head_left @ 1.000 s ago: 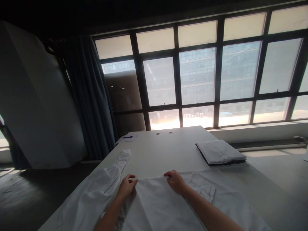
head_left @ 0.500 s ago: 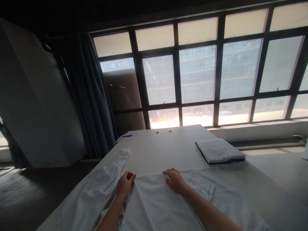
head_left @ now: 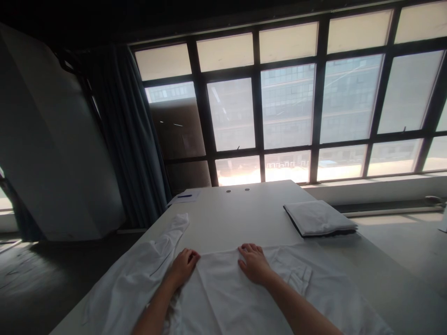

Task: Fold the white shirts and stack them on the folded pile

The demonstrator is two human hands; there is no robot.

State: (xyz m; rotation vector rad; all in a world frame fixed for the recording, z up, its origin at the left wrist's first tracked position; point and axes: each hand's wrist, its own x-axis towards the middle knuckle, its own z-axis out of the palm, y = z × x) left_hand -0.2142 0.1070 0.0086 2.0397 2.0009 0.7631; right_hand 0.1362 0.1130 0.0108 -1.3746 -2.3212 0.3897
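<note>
A white shirt (head_left: 223, 291) lies spread over the near part of the table, its far edge running straight between my hands. One sleeve (head_left: 136, 265) stretches out on the left, wrinkled and pointing away from me. What looks like a cuff (head_left: 298, 277) lies on the cloth to the right. My left hand (head_left: 184, 267) has its fingers curled together on the shirt at the left end of that far edge. Palm down, my right hand (head_left: 254, 263) rests on the cloth along the same edge, fingers extended and thumb apart.
A folded stack of white cloth with a dark layer beneath (head_left: 319, 218) sits at the table's right edge. Paper with a blue pen (head_left: 185, 196) lies at the far left corner of the white table (head_left: 230, 216). Dark curtains (head_left: 129, 125) and large windows stand beyond.
My left hand has turned and shifted slightly right along the shirt's edge. My right hand has flattened a little and moved slightly right. The shirt lies almost the same.
</note>
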